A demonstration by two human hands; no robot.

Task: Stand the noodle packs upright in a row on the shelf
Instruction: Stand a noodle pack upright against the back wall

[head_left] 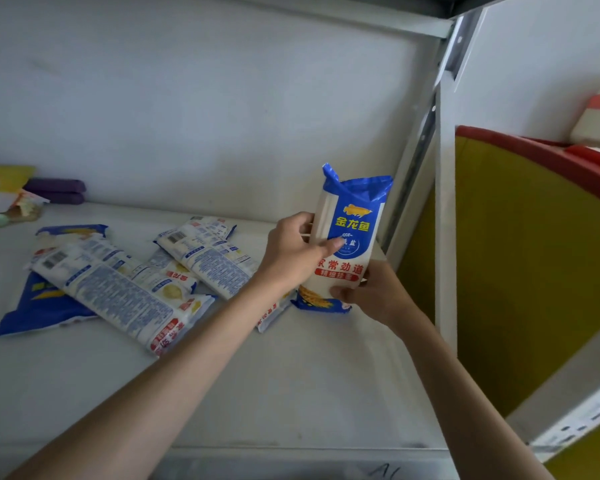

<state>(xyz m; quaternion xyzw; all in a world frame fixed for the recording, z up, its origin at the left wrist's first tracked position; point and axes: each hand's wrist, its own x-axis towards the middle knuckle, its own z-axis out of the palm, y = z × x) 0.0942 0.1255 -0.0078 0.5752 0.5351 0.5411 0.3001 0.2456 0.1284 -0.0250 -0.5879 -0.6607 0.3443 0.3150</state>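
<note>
A blue-and-white noodle pack [352, 216] stands upright at the right end of the white shelf [291, 386], close to the metal upright. My left hand [293, 252] grips its left side, thumb across the front. My right hand [373, 292] holds its lower right part near the base. Several more noodle packs lie flat in a loose pile: one long pack [115, 296] at the left, another [205, 254] in the middle, and a blue one [39, 306] partly under them. One pack [271, 315] is half hidden beneath my left forearm.
The shelf's metal post [420, 143] rises right of the held pack. Beyond it stands a yellow panel with a red rim [520, 244]. At the far left back lie purple bars [56, 190] and other small packets [4, 195]. The shelf above [326, 15] hangs overhead.
</note>
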